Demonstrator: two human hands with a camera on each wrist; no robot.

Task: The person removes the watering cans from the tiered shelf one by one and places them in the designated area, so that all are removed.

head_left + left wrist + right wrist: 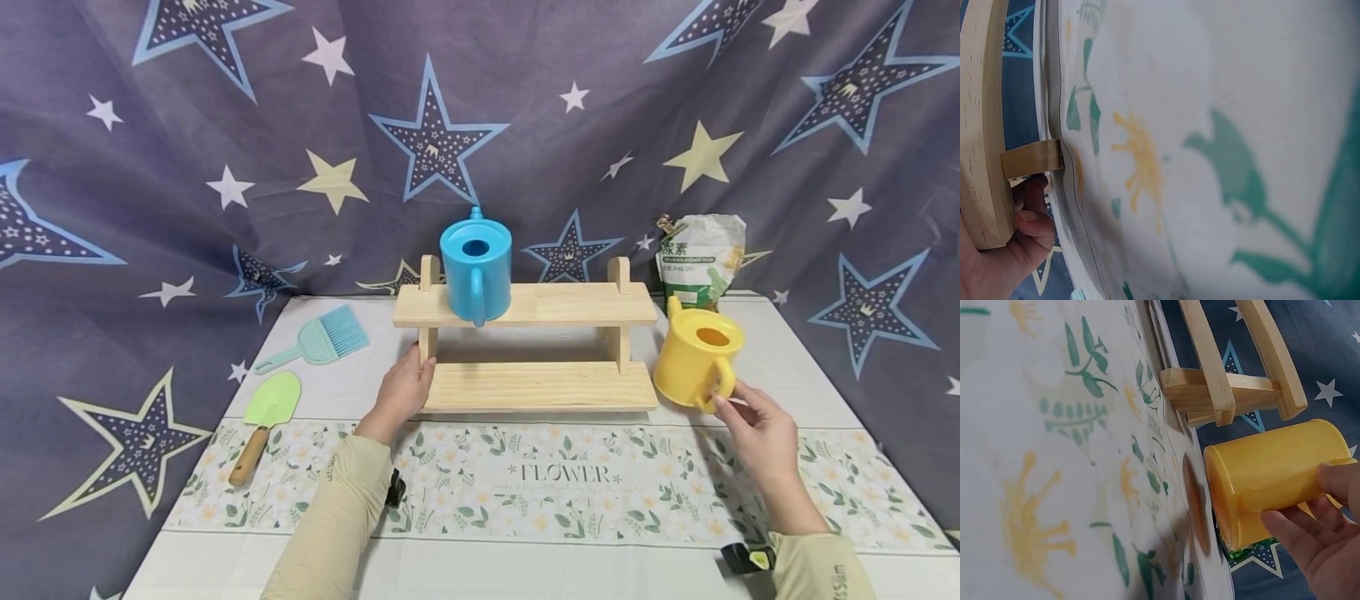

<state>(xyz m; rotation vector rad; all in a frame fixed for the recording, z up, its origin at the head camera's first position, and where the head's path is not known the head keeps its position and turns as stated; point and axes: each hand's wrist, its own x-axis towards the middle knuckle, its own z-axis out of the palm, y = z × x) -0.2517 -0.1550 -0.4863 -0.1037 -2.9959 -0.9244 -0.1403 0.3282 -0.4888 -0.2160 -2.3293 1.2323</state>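
A two-tier wooden shelf [540,387] stands at the middle of the table. My left hand [406,385] grips the left end of its lower board, with curled fingers showing in the left wrist view. A blue watering can [491,267] sits upright on the top board, left of centre, its handle facing me. To the right of the shelf, my right hand [767,433] holds a yellow watering can [686,367] by its handle. That can leans slightly; in the right wrist view its base [1222,500] appears just off the table.
A white and green bag [705,254] stands at the back right, behind the yellow can. On the left lie a light-blue brush and dustpan [318,342] and a green trowel [272,402] with a wooden handle. A flower-printed runner [555,508] crosses the table's front; a star-patterned curtain [525,50] hangs behind.
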